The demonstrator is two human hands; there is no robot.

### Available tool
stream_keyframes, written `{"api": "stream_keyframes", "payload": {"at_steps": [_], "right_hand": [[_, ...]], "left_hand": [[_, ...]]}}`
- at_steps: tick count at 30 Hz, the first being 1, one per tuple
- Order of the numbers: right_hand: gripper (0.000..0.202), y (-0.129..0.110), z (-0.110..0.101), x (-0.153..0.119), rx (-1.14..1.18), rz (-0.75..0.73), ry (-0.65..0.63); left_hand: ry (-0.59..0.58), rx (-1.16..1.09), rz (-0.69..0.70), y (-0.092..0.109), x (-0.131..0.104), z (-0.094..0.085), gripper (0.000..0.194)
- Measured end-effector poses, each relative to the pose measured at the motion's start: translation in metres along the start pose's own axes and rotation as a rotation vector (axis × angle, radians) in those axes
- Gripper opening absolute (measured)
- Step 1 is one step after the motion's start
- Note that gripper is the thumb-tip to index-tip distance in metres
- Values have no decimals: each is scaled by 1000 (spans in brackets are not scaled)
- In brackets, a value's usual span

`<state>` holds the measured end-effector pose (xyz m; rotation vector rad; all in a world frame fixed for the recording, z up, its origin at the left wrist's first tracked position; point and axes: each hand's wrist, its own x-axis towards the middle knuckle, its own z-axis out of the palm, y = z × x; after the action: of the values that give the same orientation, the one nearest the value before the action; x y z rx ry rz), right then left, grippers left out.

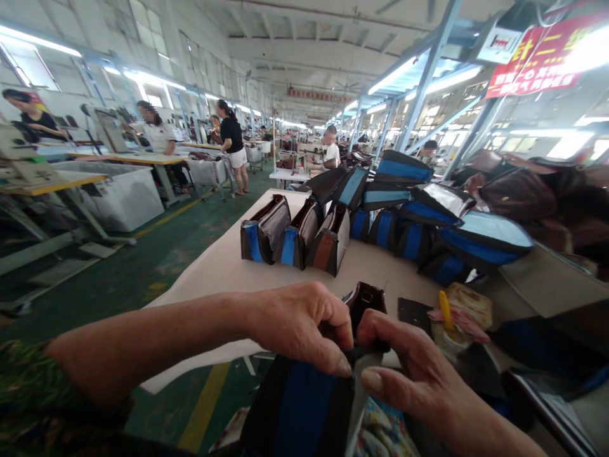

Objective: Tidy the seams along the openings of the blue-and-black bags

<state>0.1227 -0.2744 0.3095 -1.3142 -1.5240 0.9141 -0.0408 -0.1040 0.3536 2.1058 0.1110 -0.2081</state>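
A black bag with a wide blue stripe [304, 406] is at the bottom centre, near the table's front edge. My left hand [309, 327] pinches its top edge between thumb and curled fingers. Close beside it, my right hand [404, 362] grips the same edge, its thumb on the pale inner side. Behind my fingers shows a dark brown glossy part [368, 297] with a small rectangular fitting; whether it joins the bag is hidden. Farther back on the table stand a blue-striped bag [257, 238], another blue-striped bag [292, 244] and a brown-striped bag [328, 247].
Blue and black bags [413, 238] are heaped at the table's back right. Right of my hands lie a yellow-handled tool [446, 311], a pink cloth [469, 325] and a dark flat piece [415, 314]. People work at the left beyond a white bin [118, 197].
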Motion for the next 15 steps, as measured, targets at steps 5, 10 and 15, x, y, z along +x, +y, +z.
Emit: {"api": "stream_keyframes", "payload": {"at_steps": [5, 10, 15], "right_hand": [[30, -2, 3, 8, 7, 44, 29], [11, -7, 3, 11, 84, 58, 5], [7, -7, 6, 11, 79, 55, 36]], "left_hand": [[-49, -2, 46, -2, 3, -5, 29], [-48, -7, 50, -3, 4, -7, 33], [-27, -31, -37, 1, 0, -3, 36]]}}
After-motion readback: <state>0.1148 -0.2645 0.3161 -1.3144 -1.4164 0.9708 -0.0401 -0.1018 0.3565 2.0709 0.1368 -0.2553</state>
